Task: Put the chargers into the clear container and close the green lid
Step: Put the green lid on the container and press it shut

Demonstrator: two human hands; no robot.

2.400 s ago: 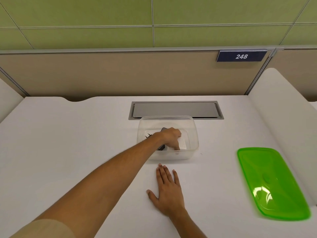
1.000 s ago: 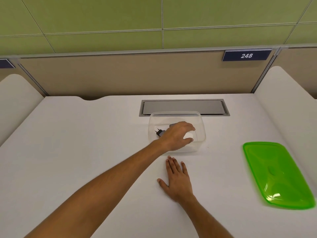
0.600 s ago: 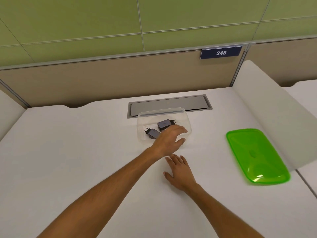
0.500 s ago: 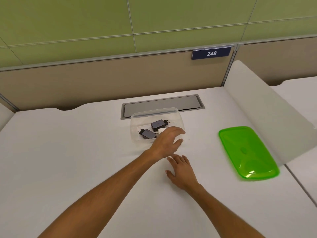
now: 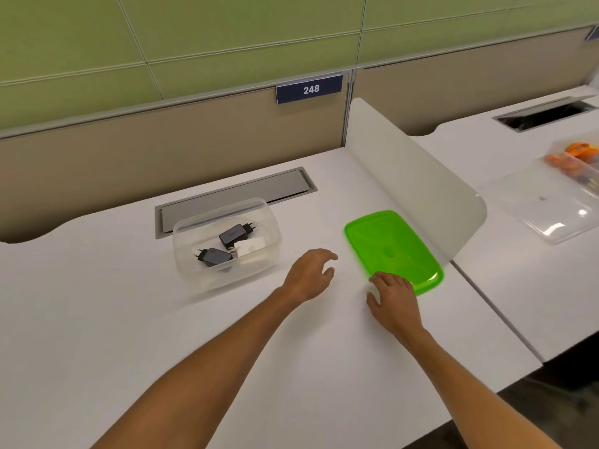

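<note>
The clear container (image 5: 223, 276) stands open on the white desk. Inside lie two dark chargers (image 5: 234, 235) (image 5: 214, 256) and a white charger (image 5: 249, 247). The green lid (image 5: 390, 247) lies flat on the desk to the right, beside the divider. My left hand (image 5: 309, 274) hovers between container and lid, fingers apart, holding nothing. My right hand (image 5: 393, 297) is at the lid's near edge, fingertips touching or just over its rim, fingers spread.
A white divider panel (image 5: 408, 176) rises right behind the lid. A grey cable hatch (image 5: 236, 196) sits in the desk behind the container. The neighbouring desk holds a clear tray (image 5: 551, 209) with orange items (image 5: 577, 157).
My left hand has come out of the container and moved right. My right hand has slid from the desk centre to the lid's near edge. The view has swung right.
</note>
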